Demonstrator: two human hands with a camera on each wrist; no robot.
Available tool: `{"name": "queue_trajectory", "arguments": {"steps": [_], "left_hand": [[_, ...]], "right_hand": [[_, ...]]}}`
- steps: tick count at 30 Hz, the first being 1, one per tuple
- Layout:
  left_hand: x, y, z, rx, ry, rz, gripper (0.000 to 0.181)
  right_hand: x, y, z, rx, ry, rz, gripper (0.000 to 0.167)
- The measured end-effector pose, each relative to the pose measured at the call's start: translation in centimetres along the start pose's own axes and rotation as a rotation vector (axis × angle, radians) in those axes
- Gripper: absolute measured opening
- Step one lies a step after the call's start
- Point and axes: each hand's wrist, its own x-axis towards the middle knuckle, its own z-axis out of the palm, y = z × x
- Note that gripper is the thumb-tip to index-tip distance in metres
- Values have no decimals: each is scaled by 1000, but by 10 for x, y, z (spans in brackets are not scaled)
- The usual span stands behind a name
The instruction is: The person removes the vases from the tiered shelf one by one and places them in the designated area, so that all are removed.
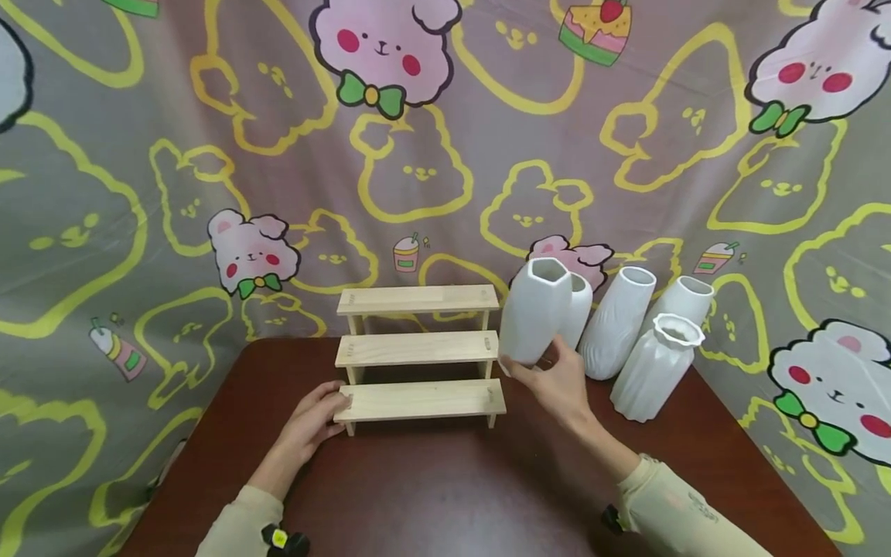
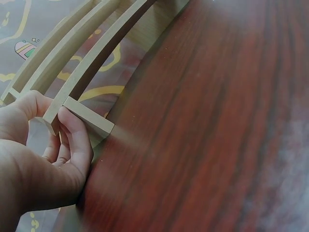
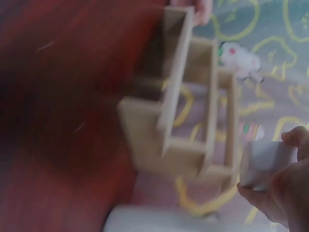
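Note:
A three-tier wooden display stand (image 1: 421,398) sits on the table with its steps facing me. My left hand (image 1: 315,418) grips the left end of its lowest step; in the left wrist view the thumb and fingers (image 2: 75,133) pinch the board's end. Beside the stand's right end, my right hand (image 1: 557,383) holds a white vase (image 1: 532,317) with a hexagonal mouth by its lower part, raised and slightly tilted. The right wrist view is blurred, but the vase's base (image 3: 265,164) shows between the fingers.
Several other white vases stand at the table's back right: a fluted one with a frilled rim (image 1: 654,375), a tall wavy-patterned one (image 1: 616,325) and others partly hidden behind. A patterned cloth (image 1: 431,186) hangs behind the dark wooden table (image 1: 445,495).

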Motion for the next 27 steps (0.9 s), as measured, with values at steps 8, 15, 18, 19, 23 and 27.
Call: {"name": "queue_trajectory", "arguments": {"steps": [8, 15, 18, 19, 23, 27], "left_hand": [[1, 1, 1, -24, -4, -3, 57], [3, 1, 0, -20, -11, 2, 58], [3, 2, -2, -15, -6, 6, 56], [3, 2, -2, -14, -3, 7, 56], [2, 1, -3, -7, 0, 6, 57], [2, -1, -1, -1, -14, 10, 58]], "right_hand": [[-23, 39, -60, -243, 53, 46, 64], [-35, 79, -90, -369, 58, 93, 69], [-33, 92, -95, -390, 45, 105, 73], [-32, 95, -95, -397, 39, 107, 75], [-29, 109, -97, -407, 16, 101, 83], [-31, 118, -100, -409, 25, 107, 89]]}}
